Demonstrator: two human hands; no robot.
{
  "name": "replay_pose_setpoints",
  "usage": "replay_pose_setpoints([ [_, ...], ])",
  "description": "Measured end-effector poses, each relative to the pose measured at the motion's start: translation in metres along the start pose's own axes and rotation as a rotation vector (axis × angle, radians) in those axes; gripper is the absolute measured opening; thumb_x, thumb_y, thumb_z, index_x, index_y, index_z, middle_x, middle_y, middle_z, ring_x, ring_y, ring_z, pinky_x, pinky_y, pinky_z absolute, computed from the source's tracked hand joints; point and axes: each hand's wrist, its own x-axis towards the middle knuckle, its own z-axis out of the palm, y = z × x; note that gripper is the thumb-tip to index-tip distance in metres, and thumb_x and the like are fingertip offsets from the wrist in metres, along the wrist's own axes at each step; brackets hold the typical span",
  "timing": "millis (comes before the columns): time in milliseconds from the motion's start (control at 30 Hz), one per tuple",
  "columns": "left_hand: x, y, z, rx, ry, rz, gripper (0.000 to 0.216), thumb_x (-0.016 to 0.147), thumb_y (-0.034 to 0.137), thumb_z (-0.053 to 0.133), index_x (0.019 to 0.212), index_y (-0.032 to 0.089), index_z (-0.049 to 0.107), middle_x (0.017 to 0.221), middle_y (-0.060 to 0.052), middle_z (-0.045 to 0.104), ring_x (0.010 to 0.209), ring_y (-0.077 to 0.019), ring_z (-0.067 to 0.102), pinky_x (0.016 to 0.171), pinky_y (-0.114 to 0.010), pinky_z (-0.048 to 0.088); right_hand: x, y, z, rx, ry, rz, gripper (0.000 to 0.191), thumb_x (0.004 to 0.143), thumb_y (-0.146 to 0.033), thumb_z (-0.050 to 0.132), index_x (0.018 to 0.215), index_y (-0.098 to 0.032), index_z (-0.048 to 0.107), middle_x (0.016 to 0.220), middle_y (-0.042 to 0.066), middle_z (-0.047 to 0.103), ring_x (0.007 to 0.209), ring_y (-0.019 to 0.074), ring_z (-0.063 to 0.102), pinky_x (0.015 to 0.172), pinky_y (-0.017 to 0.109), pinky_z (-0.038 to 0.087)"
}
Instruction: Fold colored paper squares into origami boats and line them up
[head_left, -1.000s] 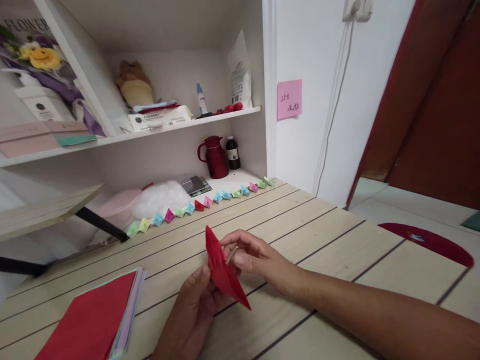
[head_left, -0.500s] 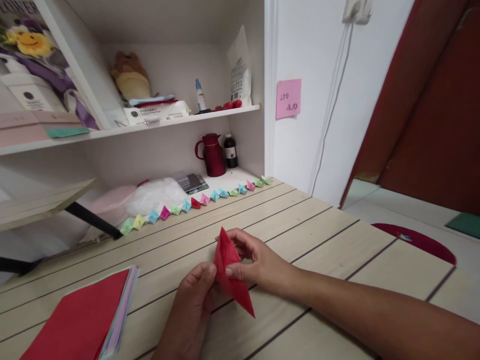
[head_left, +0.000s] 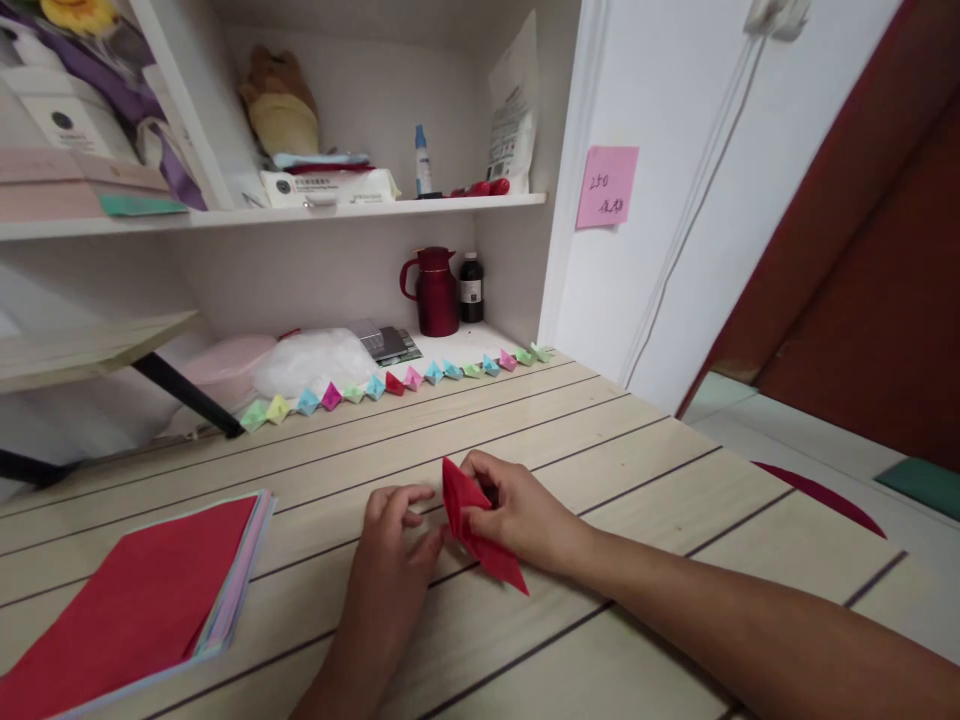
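Note:
A folded red paper with pointed ends is tilted above the table, pinched between the thumb and fingers of my right hand. Its upper point leans to the left and its lower point slants down to the right. Just left of it, my left hand has its fingers apart and curved. The left thumb tip is close to the paper's edge; whether it touches I cannot tell. Part of the paper's far side is hidden by my right fingers.
A stack of coloured paper, red on top, lies at the left on the slatted table. Several small folded paper pieces line the table's back edge. Behind stand a dark red jug, a dark bottle and a white shelf.
My left hand has let go of the red paper and spread its fingers. The right hand keeps hold of it, now slightly turned. The camera view has shifted.

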Motion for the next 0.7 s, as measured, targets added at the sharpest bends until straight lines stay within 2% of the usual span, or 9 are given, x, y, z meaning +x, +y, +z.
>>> replay_pose_setpoints([
  [67, 0.001, -0.003, -0.001, 0.105, -0.016, 0.081, 0.022, 0.063, 0.018, 0.069, 0.084, 0.023, 0.069, 0.097, -0.005, 0.061, 0.088, -0.0236, 0.060, 0.083, -0.039, 0.049, 0.001, 0.003, 0.000, -0.146, 0.009, 0.013, 0.014, 0.068, -0.012, 0.058, 0.074, -0.020, 0.049, 0.069, -0.005, 0.053, 0.063, 0.0112, 0.046, 0.056, 0.022, 0.033],
  [200, 0.002, -0.001, -0.004, 0.178, -0.191, 0.134, 0.018, 0.073, 0.017, 0.060, 0.085, 0.024, 0.070, 0.093, -0.005, 0.067, 0.091, -0.0239, 0.061, 0.085, -0.039, 0.047, 0.002, 0.004, 0.003, -0.332, 0.011, 0.043, 0.015, 0.067, -0.009, 0.056, 0.075, -0.020, 0.050, 0.072, -0.002, 0.059, 0.065, 0.0128, 0.050, 0.057, 0.022, 0.032],
  [333, -0.002, 0.008, -0.006, 0.086, -0.244, 0.117, 0.020, 0.085, 0.028, 0.054, 0.095, 0.024, 0.071, 0.097, -0.007, 0.070, 0.092, -0.0241, 0.062, 0.085, -0.036, 0.046, 0.002, 0.004, 0.005, -0.437, 0.043, 0.048, 0.015, 0.070, -0.015, 0.056, 0.073, -0.021, 0.043, 0.065, -0.004, 0.054, 0.060, 0.0126, 0.047, 0.054, 0.023, 0.027],
  [433, -0.007, 0.012, -0.006, 0.052, -0.276, 0.146, 0.025, 0.088, 0.036, 0.053, 0.102, 0.024, 0.069, 0.099, -0.007, 0.069, 0.092, -0.0240, 0.061, 0.085, -0.036, 0.045, 0.004, 0.007, 0.007, -0.503, 0.067, 0.040, 0.017, 0.071, -0.017, 0.056, 0.076, -0.023, 0.040, 0.063, -0.005, 0.051, 0.057, 0.0123, 0.044, 0.054, 0.023, 0.024],
  [533, -0.010, 0.010, -0.002, 0.109, -0.233, 0.155, 0.024, 0.084, 0.036, 0.057, 0.104, 0.025, 0.067, 0.099, -0.006, 0.068, 0.089, -0.0239, 0.060, 0.086, -0.037, 0.044, 0.005, 0.009, 0.010, -0.554, 0.065, 0.039, 0.018, 0.072, -0.017, 0.056, 0.080, -0.023, 0.041, 0.062, -0.005, 0.051, 0.056, 0.0131, 0.043, 0.054, 0.024, 0.023],
  [633, -0.010, 0.005, 0.003, 0.205, -0.124, 0.164, 0.020, 0.081, 0.025, 0.057, 0.099, 0.025, 0.066, 0.095, -0.004, 0.067, 0.087, -0.0234, 0.060, 0.085, -0.038, 0.044, 0.005, 0.009, 0.013, -0.592, 0.059, 0.017, 0.017, 0.073, -0.019, 0.057, 0.082, -0.023, 0.043, 0.062, -0.005, 0.050, 0.058, 0.0139, 0.043, 0.055, 0.024, 0.022],
  [700, -0.008, 0.002, 0.005, 0.257, -0.090, 0.217, 0.024, 0.079, 0.017, 0.054, 0.100, 0.025, 0.063, 0.098, -0.004, 0.066, 0.091, -0.0230, 0.059, 0.085, -0.037, 0.044, 0.005, 0.009, 0.014, -0.600, 0.052, -0.011, 0.015, 0.073, -0.019, 0.057, 0.080, -0.023, 0.044, 0.062, -0.004, 0.051, 0.059, 0.0140, 0.044, 0.055, 0.024, 0.022],
])
